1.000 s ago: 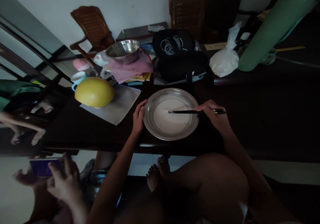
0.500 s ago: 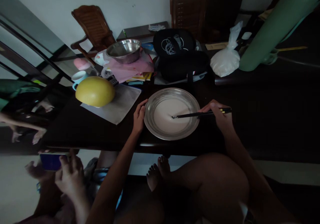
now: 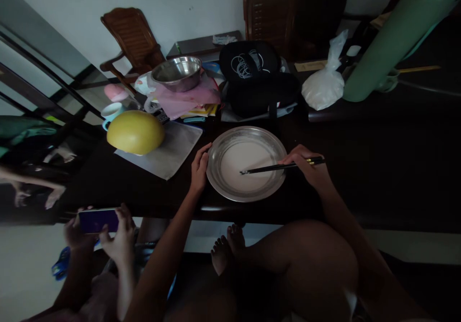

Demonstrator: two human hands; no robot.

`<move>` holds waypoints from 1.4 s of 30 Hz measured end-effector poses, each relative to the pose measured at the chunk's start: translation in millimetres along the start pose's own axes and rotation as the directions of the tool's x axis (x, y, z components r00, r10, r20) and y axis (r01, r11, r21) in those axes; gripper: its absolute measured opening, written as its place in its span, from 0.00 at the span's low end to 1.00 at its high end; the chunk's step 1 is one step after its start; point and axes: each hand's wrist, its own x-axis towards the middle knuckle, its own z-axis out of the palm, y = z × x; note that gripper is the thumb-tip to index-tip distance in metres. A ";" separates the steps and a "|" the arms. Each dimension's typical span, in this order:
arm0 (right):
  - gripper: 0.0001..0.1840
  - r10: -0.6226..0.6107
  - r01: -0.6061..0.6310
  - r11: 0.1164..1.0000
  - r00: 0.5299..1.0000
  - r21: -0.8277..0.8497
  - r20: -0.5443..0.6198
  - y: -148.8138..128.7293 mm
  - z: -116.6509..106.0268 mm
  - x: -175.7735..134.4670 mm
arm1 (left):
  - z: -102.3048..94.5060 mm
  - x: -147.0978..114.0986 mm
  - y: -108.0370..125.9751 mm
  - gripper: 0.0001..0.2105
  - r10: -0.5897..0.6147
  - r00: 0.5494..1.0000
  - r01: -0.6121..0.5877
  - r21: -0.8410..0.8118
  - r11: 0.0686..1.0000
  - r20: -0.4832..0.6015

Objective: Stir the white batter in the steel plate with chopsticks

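Observation:
A round metal basin (image 3: 248,197) stands near the table's front edge with a milky white liquid (image 3: 239,159) in it. My left hand (image 3: 200,168) holds the basin by its left side, fingers along the rim. My right hand (image 3: 308,166) is closed round a pair of black chopsticks (image 3: 264,169) with gold bands near the top. They slant over the right rim, and their tips dip into the liquid near the middle of the basin.
Left on the dark table (image 3: 378,168), a yellow pomelo-like dome (image 3: 136,131) rests on a pale sheet (image 3: 176,151). Behind are a steel bowl (image 3: 178,75), a black case (image 3: 261,94), a tied bag of white powder (image 3: 323,90) and a green cylinder (image 3: 382,53). Another person's hands (image 3: 120,235) hold a phone (image 3: 98,221).
My right hand and the chopsticks have shifted left, their tips moving left through the liquid. My left hand stays on the basin. The other person's phone has moved right and up.

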 end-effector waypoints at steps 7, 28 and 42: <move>0.18 0.002 0.001 1.000 0.994 0.027 -0.109 0.8 -1.5 0.2 | 0.4 -0.3 1.4 0.22 -0.006 1.000 0.006 0.007 1.000 0.001; 0.16 0.002 -0.006 0.999 0.994 -0.041 -0.106 -1.2 -1.3 -0.3 | 0.5 -0.1 1.0 0.22 -0.014 1.000 0.014 0.007 1.000 -0.006; 0.17 -0.008 0.008 1.000 0.999 0.009 -0.049 1.4 -1.8 -0.2 | 0.6 0.1 0.5 0.22 -0.005 1.000 0.005 0.000 1.000 -0.002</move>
